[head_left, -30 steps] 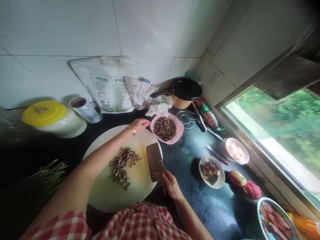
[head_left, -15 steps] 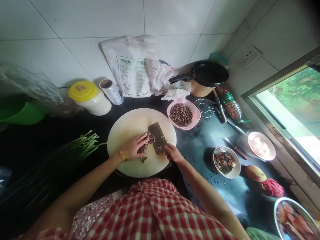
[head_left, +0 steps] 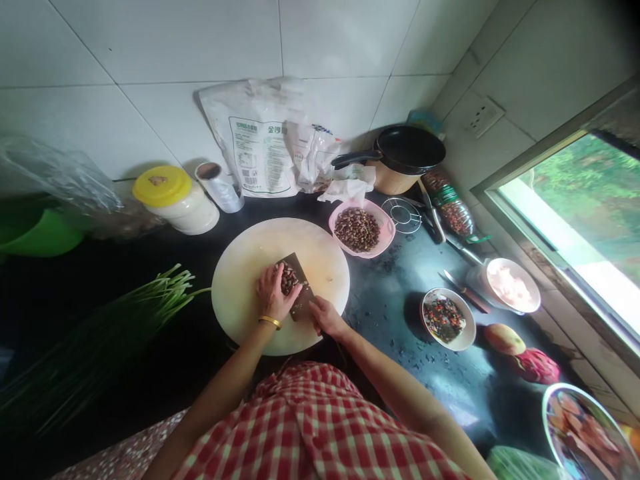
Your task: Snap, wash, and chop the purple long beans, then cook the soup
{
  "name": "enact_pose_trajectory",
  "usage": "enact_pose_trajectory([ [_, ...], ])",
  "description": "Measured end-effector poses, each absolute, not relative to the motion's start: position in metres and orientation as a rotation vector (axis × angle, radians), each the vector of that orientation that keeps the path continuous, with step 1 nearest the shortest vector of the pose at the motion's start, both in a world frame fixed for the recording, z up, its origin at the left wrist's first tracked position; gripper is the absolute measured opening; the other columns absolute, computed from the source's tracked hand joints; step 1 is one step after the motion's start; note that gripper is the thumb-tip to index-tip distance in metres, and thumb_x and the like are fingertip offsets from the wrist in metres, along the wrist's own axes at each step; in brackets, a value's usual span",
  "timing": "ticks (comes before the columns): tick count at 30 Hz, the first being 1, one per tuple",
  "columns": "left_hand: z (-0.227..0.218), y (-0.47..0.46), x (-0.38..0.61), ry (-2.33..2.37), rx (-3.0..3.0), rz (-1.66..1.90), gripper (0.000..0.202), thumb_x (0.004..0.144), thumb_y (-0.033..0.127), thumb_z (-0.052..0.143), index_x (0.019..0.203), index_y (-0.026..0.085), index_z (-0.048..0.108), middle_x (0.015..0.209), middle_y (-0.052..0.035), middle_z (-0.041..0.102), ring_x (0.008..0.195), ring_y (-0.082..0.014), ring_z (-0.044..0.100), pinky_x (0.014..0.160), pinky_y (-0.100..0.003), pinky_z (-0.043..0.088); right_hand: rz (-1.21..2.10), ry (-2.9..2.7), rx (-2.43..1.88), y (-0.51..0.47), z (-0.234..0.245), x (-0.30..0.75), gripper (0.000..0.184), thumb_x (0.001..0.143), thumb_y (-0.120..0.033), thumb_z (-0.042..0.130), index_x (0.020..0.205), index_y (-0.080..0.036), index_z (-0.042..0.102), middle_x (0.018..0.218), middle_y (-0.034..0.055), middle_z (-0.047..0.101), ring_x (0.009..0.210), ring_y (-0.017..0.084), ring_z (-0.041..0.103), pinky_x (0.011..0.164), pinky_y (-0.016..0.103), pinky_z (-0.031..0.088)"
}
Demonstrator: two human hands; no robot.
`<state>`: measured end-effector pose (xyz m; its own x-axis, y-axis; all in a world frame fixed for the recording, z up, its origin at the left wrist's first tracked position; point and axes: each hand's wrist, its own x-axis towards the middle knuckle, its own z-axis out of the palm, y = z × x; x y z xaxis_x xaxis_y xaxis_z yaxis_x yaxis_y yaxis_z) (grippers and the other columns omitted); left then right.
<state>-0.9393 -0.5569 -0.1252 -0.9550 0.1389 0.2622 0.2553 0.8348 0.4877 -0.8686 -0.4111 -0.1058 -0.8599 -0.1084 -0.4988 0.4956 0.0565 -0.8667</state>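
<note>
On the round white cutting board [head_left: 240,267], my left hand [head_left: 275,293] is cupped round a small pile of chopped brown pieces [head_left: 289,279], pressing it against a cleaver's blade. Its thumb and fingers are spread on either side of the pile. My right hand [head_left: 326,316] is closed round the handle of the cleaver [head_left: 303,303], whose broad dark blade lies tilted low over the board. A few pale bits stick to the blade. Behind the board on the right, a pink bowl [head_left: 387,241] holds more of the same brown pieces.
Green stalks [head_left: 150,303] lie left of the board. A yellow-lidded jar [head_left: 183,203], a plastic wrap roll [head_left: 220,187] and a white bag [head_left: 265,153] stand behind. To the right are a black pan [head_left: 410,150], a knife [head_left: 470,293], a white bowl [head_left: 467,337] and a dragon fruit [head_left: 537,365].
My left hand has turned and moved right, up to the blade, taking the chopped pieces along. The cleaver has shifted left and slightly towards me, its blade now beneath or against the pile.
</note>
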Motion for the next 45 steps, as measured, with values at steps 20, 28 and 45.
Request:
enact_pose_trajectory([
  [20, -0.038, -0.444, -1.011, -2.116, -0.562, -1.382, 0.045, 0.078, 0.035, 0.058, 0.119, 0.019, 0.052, 0.128, -0.0122, 0.044, 0.121, -0.0245, 0.039, 0.102, -0.041, 0.033, -2.110, 2.218, 0.473, -0.373, -0.018, -0.905, 0.019, 0.085, -0.037, 0.038, 0.074, -0.023, 0.032, 0.042, -0.0122, 0.033, 0.028, 0.007, 0.031, 0.029, 0.018, 0.026],
  [28, -0.032, -0.318, -1.075, -2.185, -0.634, -1.995, 0.041, 0.081, 0.035, 0.051, 0.116, 0.014, 0.053, 0.125, -0.0128, 0.049, 0.120, -0.0237, 0.043, 0.104, -0.039, 0.031, -1.014, 3.019, 0.842, -0.266, 0.003, -0.956, 0.014, 0.085, -0.022, 0.036, 0.086, -0.017, 0.049, 0.072, 0.0079, 0.059, 0.069, 0.022, 0.059, 0.063, 0.031, 0.042],
  [45, -0.095, -0.624, -1.066, -2.460, -0.108, -1.761, 0.047, 0.087, 0.048, 0.034, 0.107, 0.012, 0.057, 0.114, -0.0113, 0.059, 0.108, -0.0224, 0.053, 0.098, -0.042, 0.038, -2.237, 1.920, 0.637, -0.305, -0.034, -0.907, 0.033, 0.075, -0.050, 0.052, 0.074, -0.021, 0.036, 0.051, -0.0098, 0.040, 0.032, 0.005, 0.034, 0.030, 0.019, 0.031],
])
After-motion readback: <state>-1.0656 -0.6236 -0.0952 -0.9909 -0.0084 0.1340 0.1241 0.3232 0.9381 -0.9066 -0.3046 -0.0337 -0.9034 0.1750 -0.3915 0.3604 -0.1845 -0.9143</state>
